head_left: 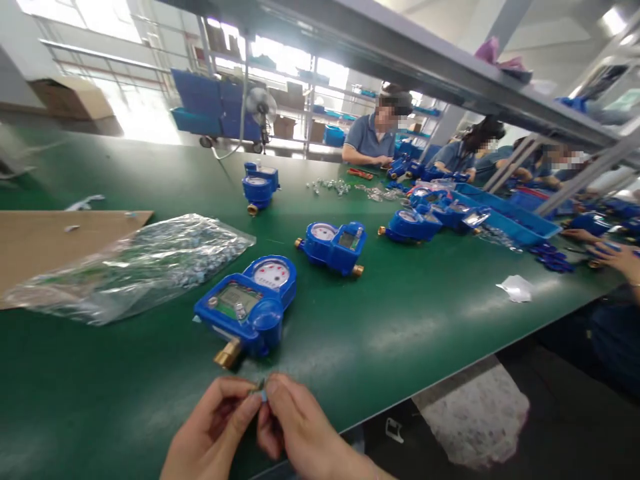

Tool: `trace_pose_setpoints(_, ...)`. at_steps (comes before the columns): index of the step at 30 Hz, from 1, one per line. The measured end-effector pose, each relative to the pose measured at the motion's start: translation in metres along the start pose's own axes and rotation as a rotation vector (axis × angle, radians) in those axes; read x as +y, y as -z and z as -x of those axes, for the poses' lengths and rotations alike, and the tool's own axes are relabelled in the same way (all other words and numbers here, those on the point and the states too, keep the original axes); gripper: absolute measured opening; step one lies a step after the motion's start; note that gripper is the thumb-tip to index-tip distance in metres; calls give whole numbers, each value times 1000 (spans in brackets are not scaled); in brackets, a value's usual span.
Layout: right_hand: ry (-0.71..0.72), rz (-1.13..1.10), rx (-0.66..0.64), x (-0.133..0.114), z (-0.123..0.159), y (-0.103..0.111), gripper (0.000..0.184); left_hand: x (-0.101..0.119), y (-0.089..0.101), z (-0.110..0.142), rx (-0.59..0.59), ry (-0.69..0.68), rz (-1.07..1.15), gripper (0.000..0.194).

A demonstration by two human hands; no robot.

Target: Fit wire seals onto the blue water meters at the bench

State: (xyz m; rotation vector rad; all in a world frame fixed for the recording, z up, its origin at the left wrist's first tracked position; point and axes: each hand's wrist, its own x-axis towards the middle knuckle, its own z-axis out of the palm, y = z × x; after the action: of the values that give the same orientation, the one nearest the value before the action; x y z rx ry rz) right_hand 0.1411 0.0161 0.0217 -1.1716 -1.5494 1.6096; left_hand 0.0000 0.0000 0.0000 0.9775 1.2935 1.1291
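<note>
Near the table's front edge, my left hand (213, 423) and my right hand (306, 427) meet, fingertips pinched together. Between them is a tiny part (264, 396), light blue with a greenish bit, mostly hidden by the fingers; its kind is too small to make out. Just beyond my hands lies a blue water meter (274, 319) with a round dial, a display window and a brass fitting (228, 354). A small metallic piece (241, 311) rests on its window. To the left is a clear plastic bag (150, 257) of many small light-blue parts.
More water meters, one (333, 243) centre and another (260, 187) behind, stand on the green table (400, 347). Cardboard (55, 247) lies left. Blue trays (510, 217) and co-workers are at right, one co-worker's hand (617, 257) nearby. A shelf beam (425, 60) crosses overhead.
</note>
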Motion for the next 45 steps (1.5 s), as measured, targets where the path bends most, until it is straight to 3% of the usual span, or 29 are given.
trace_pose_setpoints(2,154,205,175,-1,0,-3,46,7,-2,-1,-69,87,94,31)
trace_pose_setpoints(3,184,235,197,-1,0,-4,47,10,-4,-1,-72,105,139,33)
trace_pose_setpoints(8,-7,-95,-60,-2,2,-5,44,11,-9,1,-17,7,131,23)
trace_pose_setpoints(10,72,85,-16,-1,1,-2,41,13,-8,0,3,27,162,23)
trace_pose_setpoints(13,334,628,161,2,0,3,33,18,-8,-2,1,119,270,32)
trace_pose_setpoints(14,380,715,181,3,-1,4,32,19,-8,-3,-12,136,291,35)
trace_pose_setpoints(16,316,577,106,3,-1,5,36,18,-9,-3,-18,118,269,34)
trace_pose_setpoints(19,91,126,-101,-2,-1,5,45,17,-9,-3,50,3,86,26)
trace_pose_setpoints(21,11,4,-154,-5,-1,6,46,16,-10,-3,61,-18,4,26)
trace_pose_setpoints(26,199,384,98,-4,-2,6,36,18,-18,-5,10,143,255,35)
trace_pose_setpoints(31,-45,-91,-109,-4,-4,5,42,19,-22,-6,61,58,159,29)
trace_pose_setpoints(33,12,63,-46,-3,-6,7,39,19,-23,-7,60,59,172,28)
trace_pose_setpoints(36,223,517,131,-2,-8,11,32,20,-23,-8,21,154,344,35)
trace_pose_setpoints(38,199,452,68,-2,-7,12,33,19,-24,-8,20,172,390,37)
trace_pose_setpoints(41,-15,3,-150,-5,-7,14,40,15,-24,-8,47,82,286,28)
trace_pose_setpoints(42,-43,-47,-170,-6,-7,15,41,14,-23,-8,47,63,255,27)
trace_pose_setpoints(43,-29,5,-144,-7,-7,16,40,14,-23,-7,44,62,245,26)
trace_pose_setpoints(45,103,321,-13,-6,-8,18,32,15,-23,-7,39,99,288,26)
